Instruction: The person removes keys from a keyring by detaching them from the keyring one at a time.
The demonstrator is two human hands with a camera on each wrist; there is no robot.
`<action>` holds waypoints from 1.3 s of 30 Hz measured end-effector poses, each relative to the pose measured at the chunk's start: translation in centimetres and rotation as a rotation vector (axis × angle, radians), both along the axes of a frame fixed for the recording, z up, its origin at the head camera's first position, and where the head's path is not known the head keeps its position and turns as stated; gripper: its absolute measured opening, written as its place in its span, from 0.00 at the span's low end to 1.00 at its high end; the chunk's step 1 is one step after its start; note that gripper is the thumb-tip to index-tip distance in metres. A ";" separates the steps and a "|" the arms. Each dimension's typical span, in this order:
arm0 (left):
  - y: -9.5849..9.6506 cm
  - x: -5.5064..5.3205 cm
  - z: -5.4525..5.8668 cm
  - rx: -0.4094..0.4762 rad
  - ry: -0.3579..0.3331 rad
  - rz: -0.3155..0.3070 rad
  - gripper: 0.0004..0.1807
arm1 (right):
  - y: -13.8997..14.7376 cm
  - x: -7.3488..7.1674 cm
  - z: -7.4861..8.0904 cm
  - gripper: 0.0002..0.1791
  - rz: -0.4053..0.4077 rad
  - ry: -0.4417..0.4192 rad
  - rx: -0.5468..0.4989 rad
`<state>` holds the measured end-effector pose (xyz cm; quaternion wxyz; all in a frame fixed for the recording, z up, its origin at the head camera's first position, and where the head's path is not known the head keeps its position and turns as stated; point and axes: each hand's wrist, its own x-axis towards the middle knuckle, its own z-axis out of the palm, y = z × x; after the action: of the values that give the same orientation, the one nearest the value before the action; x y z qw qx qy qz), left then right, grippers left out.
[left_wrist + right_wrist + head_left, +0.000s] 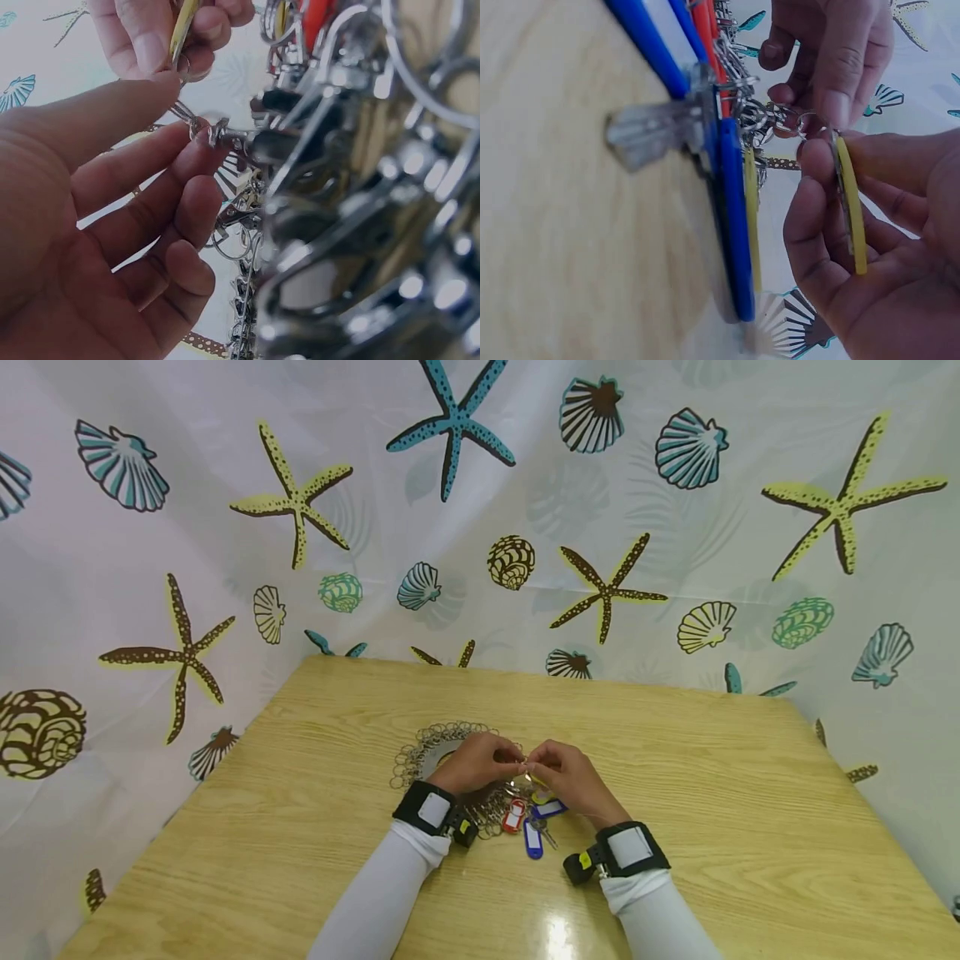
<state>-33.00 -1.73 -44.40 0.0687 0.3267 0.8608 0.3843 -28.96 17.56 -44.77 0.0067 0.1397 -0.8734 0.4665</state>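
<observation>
My left hand point(480, 762) pinches a small metal split ring point(182, 112) between thumb and forefinger, beside a metal clasp point(229, 136). The other left fingers curl loosely. My right hand point(567, 775) grips a yellow key tag point(853, 210) on edge, with a thin metal piece, probably a key, flat against it. Both hands meet fingertip to fingertip above a round spread of metal clasps and rings point(408, 764). Close below the right hand lie a red key tag point(513, 817), a blue key tag point(533, 840), a second blue key tag point(551, 809) and a key point(544, 832).
The clasps and rings lie around a grey disc point(435, 755), partly hidden by the left hand. Everything rests on a wooden table point(675, 752). A white curtain point(495, 468) printed with shells and starfish hangs behind and at the sides.
</observation>
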 end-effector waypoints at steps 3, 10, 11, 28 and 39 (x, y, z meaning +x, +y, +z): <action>0.0 0.0 0.0 -0.008 0.008 -0.008 0.09 | 0.1 0.0 0.0 0.02 0.033 0.013 -0.005; 0.1 0.0 0.1 -0.015 0.057 -0.012 0.06 | -0.2 0.2 0.2 0.03 -0.001 0.023 0.014; 0.1 0.0 0.1 -0.017 0.062 -0.008 0.06 | -0.2 0.2 0.2 0.03 -0.015 0.020 0.020; 0.0 -0.1 0.0 0.013 0.000 0.018 0.09 | -0.1 0.0 0.2 0.02 0.003 0.034 0.024; 0.3 -0.2 -0.1 0.024 0.029 -0.008 0.07 | -0.3 0.1 0.0 0.02 -0.067 0.042 0.032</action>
<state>-33.19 -1.38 -44.54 0.0541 0.3365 0.8557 0.3894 -28.91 17.28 -44.79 0.0381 0.1203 -0.8847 0.4489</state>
